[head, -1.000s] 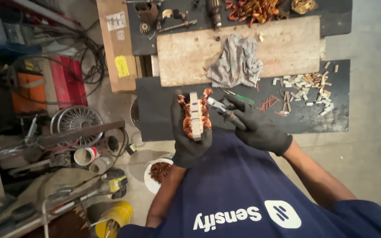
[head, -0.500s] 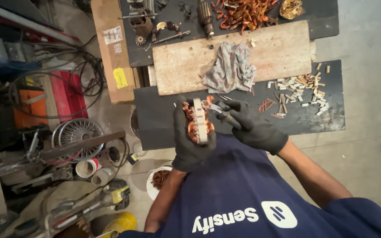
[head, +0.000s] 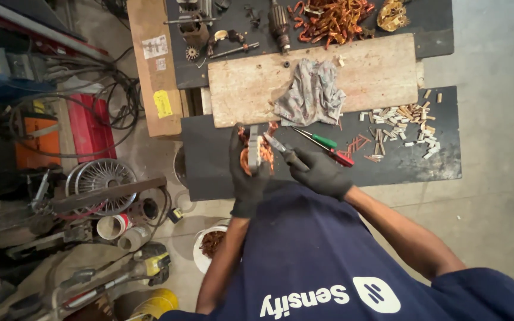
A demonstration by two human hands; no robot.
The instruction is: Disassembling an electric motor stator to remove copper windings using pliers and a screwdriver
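Note:
My left hand (head: 247,178), in a black glove, holds a motor stator (head: 254,150) upright, its metal core ringed with copper windings. My right hand (head: 319,172), also gloved in black, grips pliers (head: 279,147) whose jaws touch the copper wire on the stator's right side. Both hands hover over the black mat (head: 209,172) at the near edge of the low bench.
A wooden board (head: 376,71) carries a grey rag (head: 312,94). A green screwdriver (head: 319,138) and a red one (head: 340,157) lie on the mat, beside small wood slips (head: 403,122). Copper scrap (head: 334,18) lies at the back; a white bucket (head: 209,246) stands below.
The view has shifted slightly. My hands keep the stator and pliers together, with the pliers' jaws working at the windings on the right side.

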